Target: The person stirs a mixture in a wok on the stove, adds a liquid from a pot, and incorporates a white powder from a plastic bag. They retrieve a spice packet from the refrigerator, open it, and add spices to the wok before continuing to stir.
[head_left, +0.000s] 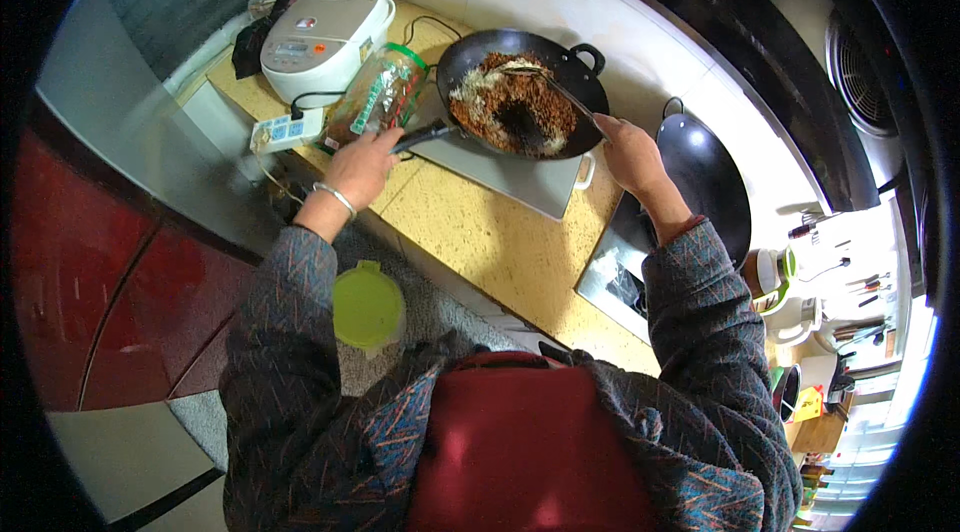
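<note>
A black wok (587, 93) stands on a flat grey board-like surface (510, 183) on the counter. Its long black handle (427, 134) is in the grip of my left hand (363, 170). Inside the wok, a reddish-brown crumbly food (517, 98) lies around a bare dark patch, with a paler whitish portion (472, 87) at the left. My right hand (632, 154) grips the thin handle of a metal spatula or ladle (571, 98) from the right. The utensil's head rests in the food near the far side and is partly covered.
A white rice cooker (322, 36), a green-lidded plastic jar (379, 93) and a power strip (287, 131) with a plugged-in cord crowd the left. A second wok (701, 179) sits on a hob (611, 284) at right. Below the counter is a green-lidded bin (367, 307). A range hood (675, 14) overhangs.
</note>
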Tool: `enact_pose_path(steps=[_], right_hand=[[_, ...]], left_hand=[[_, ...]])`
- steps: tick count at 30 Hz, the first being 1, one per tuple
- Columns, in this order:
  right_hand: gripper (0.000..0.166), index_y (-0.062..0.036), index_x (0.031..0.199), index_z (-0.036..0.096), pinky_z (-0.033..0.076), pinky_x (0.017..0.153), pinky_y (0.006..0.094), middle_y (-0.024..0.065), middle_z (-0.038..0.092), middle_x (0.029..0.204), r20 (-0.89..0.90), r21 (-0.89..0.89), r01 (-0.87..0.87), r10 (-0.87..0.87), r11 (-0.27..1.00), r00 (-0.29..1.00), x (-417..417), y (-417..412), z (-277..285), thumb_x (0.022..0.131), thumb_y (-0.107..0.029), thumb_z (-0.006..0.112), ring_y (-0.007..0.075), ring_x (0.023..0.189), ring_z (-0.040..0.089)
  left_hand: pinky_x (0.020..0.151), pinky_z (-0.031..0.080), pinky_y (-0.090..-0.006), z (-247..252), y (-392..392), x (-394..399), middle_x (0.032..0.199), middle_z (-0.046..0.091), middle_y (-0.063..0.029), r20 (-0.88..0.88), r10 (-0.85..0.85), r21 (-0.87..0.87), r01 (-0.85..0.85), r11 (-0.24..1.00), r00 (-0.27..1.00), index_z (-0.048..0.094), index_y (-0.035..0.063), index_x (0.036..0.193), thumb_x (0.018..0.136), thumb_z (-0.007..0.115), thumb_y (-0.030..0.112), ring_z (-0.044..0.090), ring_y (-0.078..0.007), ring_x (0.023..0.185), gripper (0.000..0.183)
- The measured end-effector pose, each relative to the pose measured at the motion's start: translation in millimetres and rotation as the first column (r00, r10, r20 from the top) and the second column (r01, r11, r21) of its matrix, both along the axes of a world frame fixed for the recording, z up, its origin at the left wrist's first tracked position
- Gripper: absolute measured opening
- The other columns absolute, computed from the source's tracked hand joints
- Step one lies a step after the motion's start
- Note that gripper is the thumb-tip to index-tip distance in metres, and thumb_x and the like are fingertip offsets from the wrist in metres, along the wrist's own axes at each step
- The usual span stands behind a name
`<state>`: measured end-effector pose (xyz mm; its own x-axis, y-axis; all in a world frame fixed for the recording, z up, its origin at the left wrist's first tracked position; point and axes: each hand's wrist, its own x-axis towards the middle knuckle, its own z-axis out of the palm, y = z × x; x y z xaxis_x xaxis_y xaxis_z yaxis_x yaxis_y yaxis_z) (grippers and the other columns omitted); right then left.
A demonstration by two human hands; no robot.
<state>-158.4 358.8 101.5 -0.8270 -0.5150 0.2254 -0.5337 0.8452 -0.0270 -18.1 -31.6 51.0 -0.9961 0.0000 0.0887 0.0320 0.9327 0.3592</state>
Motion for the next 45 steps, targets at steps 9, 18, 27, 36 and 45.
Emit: enact_pose_path(steps=[9,18,27,36,45], right_hand=[[0.041,-0.0063,0.121,0.061,0.053,0.084,0.0485,0.0224,0.068,0.103,0.089,0.115,-0.090,0.080,0.989,0.993,-13,-22,4,0.081,-0.002,0.049,0.0407,0.097,0.066],[0.050,-0.0037,0.132,0.058,0.046,0.100,0.0401,0.0230,0.060,0.129,0.367,0.150,-0.115,0.053,0.982,0.929,90,9,94,0.083,0.002,0.055,0.0347,0.114,0.061],[0.042,-0.0054,0.121,0.063,0.052,0.086,0.0487,0.0260,0.068,0.101,-0.053,-0.018,-0.020,0.019,1.000,0.998,-20,-35,24,0.082,-0.004,0.048,0.0412,0.098,0.065],[0.050,-0.0067,0.126,0.061,0.048,0.097,0.0437,0.0245,0.065,0.114,0.138,0.153,-0.079,0.058,0.985,0.989,-35,-67,27,0.078,0.000,0.051,0.0394,0.109,0.062],[0.049,-0.0039,0.129,0.060,0.048,0.099,0.0428,0.0222,0.064,0.121,0.260,0.261,-0.164,0.095,0.951,0.961,60,2,96,0.081,0.005,0.052,0.0367,0.109,0.063]], left_hand=[[0.082,0.051,-0.0502,0,22,9,0.112,0.061,-0.0223,-0.067,0.002,0.035,0.000,0.999,0.998,0.048,0.0093,0.137,0.096,0.056,0.022,0.062,-0.0436,0.098,0.043],[0.080,0.051,-0.0503,5,27,16,0.111,0.061,-0.0223,-0.035,-0.010,0.054,0.011,0.998,0.999,0.049,0.0078,0.135,0.096,0.056,0.024,0.062,-0.0432,0.096,0.043],[0.076,0.051,-0.0515,-9,41,25,0.103,0.062,-0.0223,-0.078,-0.038,0.166,0.050,0.985,0.996,0.048,0.0087,0.134,0.094,0.058,0.025,0.063,-0.0434,0.090,0.044],[0.069,0.050,-0.0522,-19,62,30,0.094,0.064,-0.0220,-0.150,-0.070,0.218,0.102,0.971,0.986,0.046,0.0058,0.133,0.092,0.059,0.024,0.062,-0.0435,0.081,0.046],[0.071,0.050,-0.0526,-26,69,29,0.098,0.065,-0.0232,-0.171,-0.075,0.358,0.133,0.924,0.982,0.046,0.0071,0.132,0.093,0.059,0.025,0.063,-0.0442,0.086,0.045]])
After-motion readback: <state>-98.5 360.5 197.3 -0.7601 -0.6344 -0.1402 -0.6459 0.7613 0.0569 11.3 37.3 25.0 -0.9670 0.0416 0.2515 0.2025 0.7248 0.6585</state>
